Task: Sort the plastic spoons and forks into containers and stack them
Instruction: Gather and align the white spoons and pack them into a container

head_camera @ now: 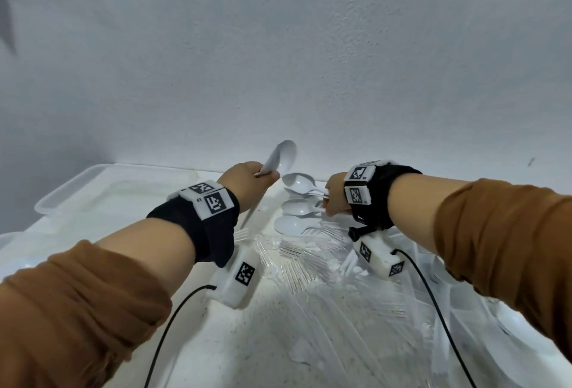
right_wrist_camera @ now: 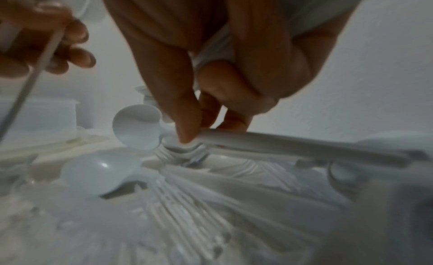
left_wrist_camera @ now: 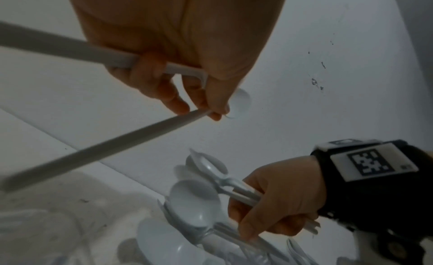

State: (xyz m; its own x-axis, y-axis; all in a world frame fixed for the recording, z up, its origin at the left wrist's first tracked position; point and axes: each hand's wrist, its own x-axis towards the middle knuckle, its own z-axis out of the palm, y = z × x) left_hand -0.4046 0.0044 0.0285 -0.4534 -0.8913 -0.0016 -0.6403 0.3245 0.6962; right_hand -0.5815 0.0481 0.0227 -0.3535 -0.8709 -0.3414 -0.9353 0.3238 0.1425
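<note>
Wall [head_camera: 278,47]: plain grey-white, fills the upper half of the head view and meets the table [head_camera: 272,335] just behind the hands. A few dark flecks on it, right of the right wrist.

Table: white, gritty surface. All places below are given from the container.

Container [head_camera: 102,192]: translucent, shallow, rounded rim, at the table's far left edge against the wall. Its right rim stands near the left hand, with a strip of bare table between them.

Pile [head_camera: 356,294]: clear and white forks and spoons strewn right of the container and nearer the camera, running under both forearms to the right frame edge. Bare table shows only between pile and container.

Sleeves [head_camera: 77,310]: brown, pushed up both forearms; black wrist straps with white marker blocks; a black cable trails from each.

Left hand [head_camera: 247,183]: raised just right of the container's far corner, fingers and thumb curled on the handle of one white spoon [head_camera: 283,158]. Bowl points up toward the wall, handle slants down past the wrist. The left wrist view shows two handles crossing in this hand.

Right hand [head_camera: 335,197]: farther right of the container, low over the pile, clamped on a bundle [head_camera: 298,184] of white spoons. Bowls fan toward the left hand, close to it, not touching.
</note>
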